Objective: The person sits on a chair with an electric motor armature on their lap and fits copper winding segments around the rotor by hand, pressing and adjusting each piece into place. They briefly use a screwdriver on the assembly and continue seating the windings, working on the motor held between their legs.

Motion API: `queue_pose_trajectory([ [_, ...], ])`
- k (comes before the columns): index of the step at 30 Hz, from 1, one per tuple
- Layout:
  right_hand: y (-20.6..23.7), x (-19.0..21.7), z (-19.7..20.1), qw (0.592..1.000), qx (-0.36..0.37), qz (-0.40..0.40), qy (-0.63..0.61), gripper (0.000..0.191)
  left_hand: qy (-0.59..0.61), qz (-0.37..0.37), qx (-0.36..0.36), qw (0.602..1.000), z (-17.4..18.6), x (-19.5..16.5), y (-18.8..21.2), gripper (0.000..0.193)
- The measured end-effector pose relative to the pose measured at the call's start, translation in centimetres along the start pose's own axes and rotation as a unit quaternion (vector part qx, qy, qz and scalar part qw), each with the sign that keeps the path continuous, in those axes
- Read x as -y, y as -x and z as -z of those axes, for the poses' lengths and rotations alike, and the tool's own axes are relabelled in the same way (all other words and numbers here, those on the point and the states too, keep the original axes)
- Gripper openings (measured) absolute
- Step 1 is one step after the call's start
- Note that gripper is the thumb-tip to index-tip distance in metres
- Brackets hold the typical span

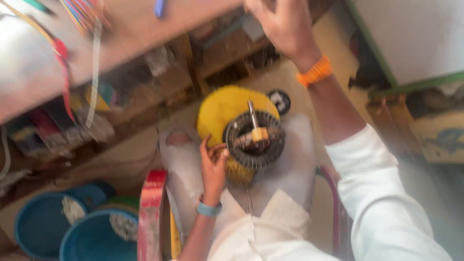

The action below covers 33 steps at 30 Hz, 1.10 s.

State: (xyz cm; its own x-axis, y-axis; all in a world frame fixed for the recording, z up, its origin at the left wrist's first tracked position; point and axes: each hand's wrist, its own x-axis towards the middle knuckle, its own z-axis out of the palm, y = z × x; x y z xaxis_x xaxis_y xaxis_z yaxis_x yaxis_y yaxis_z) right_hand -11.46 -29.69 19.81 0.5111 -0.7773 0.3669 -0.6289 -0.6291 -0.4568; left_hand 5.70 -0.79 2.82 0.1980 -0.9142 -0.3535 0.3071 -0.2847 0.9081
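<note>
- The left hand (212,164) is in the middle of the view, fingers curled around the left edge of a round motor core (254,140), and it grips it.
- The motor core is dark and ring-shaped, with a metal shaft (252,115) that stands up from its centre and a pale block just under the shaft.
- The core rests on the person's lap, on the white cloth (290,169), and a yellow round housing (222,108) lies behind and under it, touching it.
- The right hand (282,24) is raised far up, at the edge of the wooden worktop (140,29); its fingers are cut off by the top of the picture, so I cannot tell if it is open or closed.
- The right wrist has an orange band (315,71); the left wrist has a light blue band (209,209).
- Two blue buckets (92,237) stand near on the left, on the floor.
- The picture is blurred, so small details under the worktop are not clear.
</note>
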Motion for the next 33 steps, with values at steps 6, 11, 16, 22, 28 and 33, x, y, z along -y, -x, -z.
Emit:
queue_pose_trajectory([
  [6, 21.1, 3.4, 0.5, 0.914, 0.016, -0.27, -0.301, 0.016, 0.012, 0.112, 0.073, 0.991, 0.6, 2.1, 1.0, 0.057],
  [11, 27.5, 2.9, -0.6, 0.9, 0.002, -0.285, -0.331, 0.026, 0.001, 0.086, 0.014, 0.996, -2.0, 1.9, 1.7, 0.054],
  [16, 28.0, 2.9, -3.2, 0.899, 0.033, -0.262, -0.349, 0.038, -0.041, 0.04, 0.001, 0.998, -2.6, 1.3, 1.1, 0.053],
  [22, 31.8, 7.9, -4.5, 0.854, -0.026, -0.325, -0.405, 0.04, -0.14, -0.059, 0.162, 0.975, -2.5, -2.8, -5.9, 0.04],
  [28, 32.8, 10.0, -4.7, 0.883, -0.056, -0.36, -0.297, 0.039, -0.308, -0.068, 0.256, 0.914, -4.7, -8.3, -9.6, 0.031],
  [33, 32.3, 10.2, -6.0, 0.923, -0.063, -0.318, -0.21, 0.036, -0.134, -0.2, 0.073, 0.968, -2.9, -8.2, -7.5, 0.022],
])
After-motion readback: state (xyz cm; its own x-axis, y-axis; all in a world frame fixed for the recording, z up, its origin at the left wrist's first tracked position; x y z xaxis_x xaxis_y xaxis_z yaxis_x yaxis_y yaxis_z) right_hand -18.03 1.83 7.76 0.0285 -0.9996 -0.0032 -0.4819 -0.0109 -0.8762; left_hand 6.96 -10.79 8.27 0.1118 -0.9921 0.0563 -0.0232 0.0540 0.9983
